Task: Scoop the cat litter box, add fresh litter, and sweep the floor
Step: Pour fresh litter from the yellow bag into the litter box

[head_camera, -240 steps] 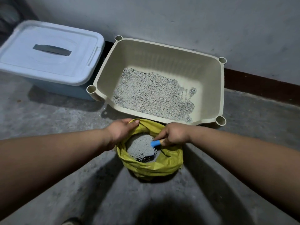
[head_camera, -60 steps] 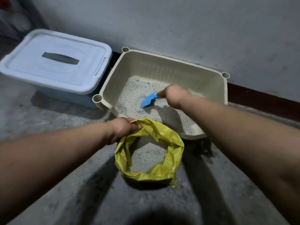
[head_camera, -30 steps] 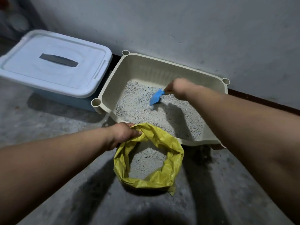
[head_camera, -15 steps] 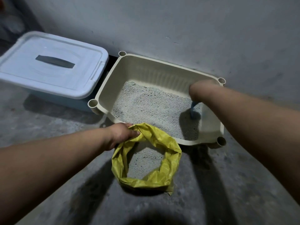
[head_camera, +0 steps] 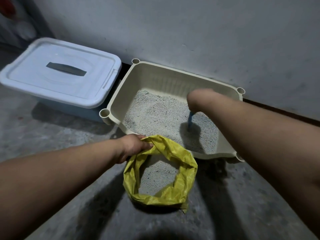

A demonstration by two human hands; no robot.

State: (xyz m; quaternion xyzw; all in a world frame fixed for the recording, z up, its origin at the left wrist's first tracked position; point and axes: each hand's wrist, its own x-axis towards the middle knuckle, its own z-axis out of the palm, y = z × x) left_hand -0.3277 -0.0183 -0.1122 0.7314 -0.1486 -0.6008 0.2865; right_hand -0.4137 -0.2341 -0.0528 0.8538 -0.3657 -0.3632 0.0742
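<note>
A beige litter box (head_camera: 174, 75) sits on the concrete floor against the wall, its bottom covered with grey litter (head_camera: 155, 115). My right hand (head_camera: 199, 99) is bent down over the box's right side and holds a blue scoop (head_camera: 190, 121) that points down into the litter; the fingers are hidden behind the wrist. In front of the box stands a yellow bag (head_camera: 183, 163) with grey litter inside. My left hand (head_camera: 134, 146) grips the bag's rolled rim at its far left edge.
A pale blue storage bin (head_camera: 60, 75) with a closed lid stands left of the litter box, touching its corner. The grey wall (head_camera: 207, 32) runs behind both. Bare concrete floor (head_camera: 52, 144) surrounds the bag.
My right hand moved with the scoop from the box's middle to its right side and turned the scoop downward into the litter. My left hand kept its hold on the bag.
</note>
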